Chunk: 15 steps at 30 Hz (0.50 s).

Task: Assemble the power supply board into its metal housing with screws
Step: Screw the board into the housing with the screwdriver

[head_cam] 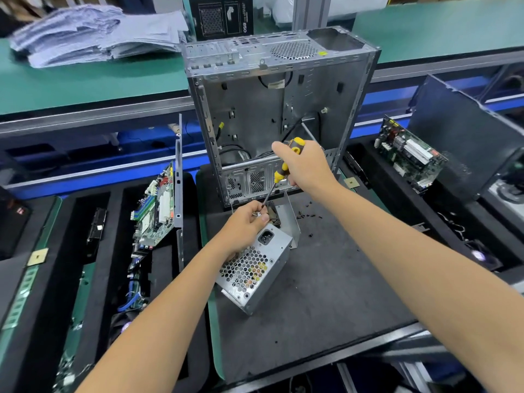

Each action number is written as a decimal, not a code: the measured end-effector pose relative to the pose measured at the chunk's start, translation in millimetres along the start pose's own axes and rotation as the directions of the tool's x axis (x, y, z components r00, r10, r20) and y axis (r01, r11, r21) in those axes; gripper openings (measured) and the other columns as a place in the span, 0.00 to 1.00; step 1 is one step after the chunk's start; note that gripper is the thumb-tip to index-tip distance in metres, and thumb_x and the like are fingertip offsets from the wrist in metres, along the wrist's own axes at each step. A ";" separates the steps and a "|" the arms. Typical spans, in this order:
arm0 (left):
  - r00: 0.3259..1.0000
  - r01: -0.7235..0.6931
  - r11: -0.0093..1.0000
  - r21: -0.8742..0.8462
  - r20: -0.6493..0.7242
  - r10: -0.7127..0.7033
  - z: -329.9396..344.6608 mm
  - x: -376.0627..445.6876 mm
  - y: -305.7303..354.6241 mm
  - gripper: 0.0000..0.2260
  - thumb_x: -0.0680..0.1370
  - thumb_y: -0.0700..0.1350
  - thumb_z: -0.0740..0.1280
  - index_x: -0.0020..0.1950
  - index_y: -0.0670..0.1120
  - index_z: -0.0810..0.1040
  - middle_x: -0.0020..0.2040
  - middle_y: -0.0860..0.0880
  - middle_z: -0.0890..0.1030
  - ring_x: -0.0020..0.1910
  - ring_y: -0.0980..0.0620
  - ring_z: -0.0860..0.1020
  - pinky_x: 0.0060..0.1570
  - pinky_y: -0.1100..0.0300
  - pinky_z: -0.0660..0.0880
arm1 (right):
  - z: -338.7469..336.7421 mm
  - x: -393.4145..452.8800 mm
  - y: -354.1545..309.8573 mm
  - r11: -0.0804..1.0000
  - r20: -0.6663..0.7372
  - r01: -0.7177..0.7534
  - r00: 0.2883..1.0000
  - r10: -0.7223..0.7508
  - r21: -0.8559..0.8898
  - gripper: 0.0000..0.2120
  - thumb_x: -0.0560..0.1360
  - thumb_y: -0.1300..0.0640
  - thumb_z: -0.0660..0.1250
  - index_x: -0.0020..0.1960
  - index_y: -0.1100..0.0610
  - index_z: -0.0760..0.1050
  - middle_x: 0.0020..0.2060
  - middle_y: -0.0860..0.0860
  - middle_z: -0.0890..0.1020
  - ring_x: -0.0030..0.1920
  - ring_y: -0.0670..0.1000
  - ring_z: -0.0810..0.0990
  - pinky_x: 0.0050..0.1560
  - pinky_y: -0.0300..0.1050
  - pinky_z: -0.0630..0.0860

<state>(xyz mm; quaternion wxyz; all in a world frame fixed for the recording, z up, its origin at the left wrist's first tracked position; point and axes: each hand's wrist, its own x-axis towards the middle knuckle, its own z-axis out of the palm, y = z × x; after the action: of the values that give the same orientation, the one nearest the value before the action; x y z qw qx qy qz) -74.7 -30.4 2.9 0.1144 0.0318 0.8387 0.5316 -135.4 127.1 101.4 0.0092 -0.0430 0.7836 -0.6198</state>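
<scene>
Black table mat (326,293) | power supply housing (255,268) is lying tilted mid-mat | my left hand (246,222) is pinching a screw | my right hand (304,163) is gripping screwdriver (283,168) | next: I'm judging tip must seat squarely.

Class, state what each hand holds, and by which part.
The right hand grips a screwdriver by its handle. The left hand pinches near the screwdriver's tip, apparently a screw, atop the metal housing.

— Where does everything sit around the power supply housing (255,268)?
— It lies on the mat (326,293). Behind it stands the computer case (272,109); loose screws (309,214) lie to its right — a motherboard (156,205) leans well to its left, another board (408,157) far right.
</scene>
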 end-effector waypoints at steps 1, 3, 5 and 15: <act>1.000 0.003 1.000 -0.001 0.001 -0.003 0.3 -0.4 0.5 0.10 0.81 0.48 0.61 0.40 0.56 0.69 0.24 0.57 0.70 0.22 0.58 0.60 0.24 0.63 0.61 | 0.0 -0.2 1.8 1.000 0.001 -0.009 1.000 0.009 -0.004 0.18 0.74 0.51 0.66 0.32 0.56 0.63 0.22 0.50 0.73 0.21 0.48 0.76 0.20 0.33 0.66; 1.000 0.012 1.000 -0.004 0.000 -0.012 0.0 -0.7 1.7 0.10 0.81 0.48 0.61 0.40 0.57 0.70 0.25 0.57 0.71 0.24 0.55 0.62 0.27 0.63 0.62 | -0.4 0.1 2.6 0.998 0.007 -0.034 0.999 0.034 -0.044 0.13 0.74 0.53 0.65 0.35 0.57 0.65 0.25 0.52 0.76 0.20 0.49 0.74 0.20 0.33 0.66; 1.000 0.020 1.000 -0.014 0.004 -0.020 -0.3 -0.6 2.0 0.08 0.81 0.48 0.61 0.41 0.54 0.71 0.31 0.50 0.74 0.29 0.52 0.67 0.33 0.59 0.65 | -1.8 0.5 2.9 0.996 0.000 -0.040 0.999 0.040 -0.074 0.12 0.74 0.55 0.65 0.35 0.56 0.65 0.22 0.48 0.74 0.19 0.48 0.74 0.20 0.33 0.66; 1.000 0.021 0.999 -0.031 0.007 -0.021 -1.1 -2.3 2.7 0.07 0.81 0.47 0.61 0.43 0.52 0.71 0.31 0.46 0.68 0.31 0.50 0.63 0.36 0.56 0.63 | -6.0 -2.1 5.8 0.991 -0.029 -0.033 0.999 0.030 -0.128 0.15 0.72 0.58 0.64 0.29 0.55 0.62 0.23 0.52 0.72 0.19 0.49 0.76 0.19 0.35 0.66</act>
<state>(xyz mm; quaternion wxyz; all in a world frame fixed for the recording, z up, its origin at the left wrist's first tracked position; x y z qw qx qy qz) -72.8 -30.6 6.1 0.1234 0.0231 0.8303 0.5430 -134.1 134.4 97.0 0.0054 -0.0227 0.8225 -0.5683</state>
